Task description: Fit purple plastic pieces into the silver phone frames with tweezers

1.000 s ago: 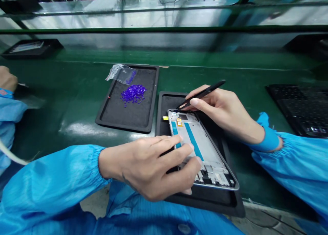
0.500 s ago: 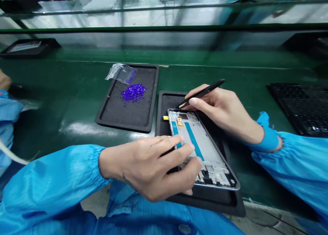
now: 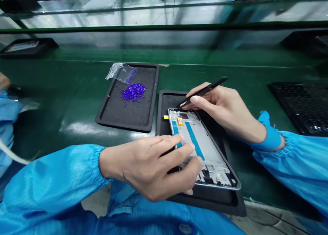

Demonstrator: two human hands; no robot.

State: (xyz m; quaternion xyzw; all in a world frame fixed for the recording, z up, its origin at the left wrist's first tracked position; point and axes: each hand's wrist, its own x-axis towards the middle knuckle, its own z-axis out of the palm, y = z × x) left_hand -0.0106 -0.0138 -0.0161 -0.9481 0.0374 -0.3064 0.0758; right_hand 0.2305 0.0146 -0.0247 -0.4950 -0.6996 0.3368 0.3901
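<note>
Phone frame (image 3: 205, 139), flat rect. silver-grey metal w/ 2 blue strips, near centre-right

Left edge: co-worker's hand (image 3: 3, 82), blue-sleeved, cut off by view. Far left: shallow black tray (image 3: 47, 45) w/ pale flat items. Left of centre, on glossy green tabletop (image 3: 71, 84): matte black rect. tray (image 3: 120, 115) w/ heap of tiny shiny violet-blue pieces (image 3: 133, 92); clear plastic bag (image 3: 120, 72), some pieces inside, overlaps its far left corner. Person's bare L hand (image 3: 153, 166): fingers half-curled, a bit apart, gripping frame's near left side. Frame is over 2nd matte black tray (image 3: 212, 198), can't tell if touching; small yellow tab (image 3: 166, 117) sticks out at its far left corner. Person's bare R hand (image 3: 225, 107), blue wristband (image 3: 271, 139): fingers pinched around slim black pen-like tool (image 3: 212, 85), tip at frame's far end; contact too small to tell. Far right: dark rect. slab (image 3: 302, 105), blurred.
</note>
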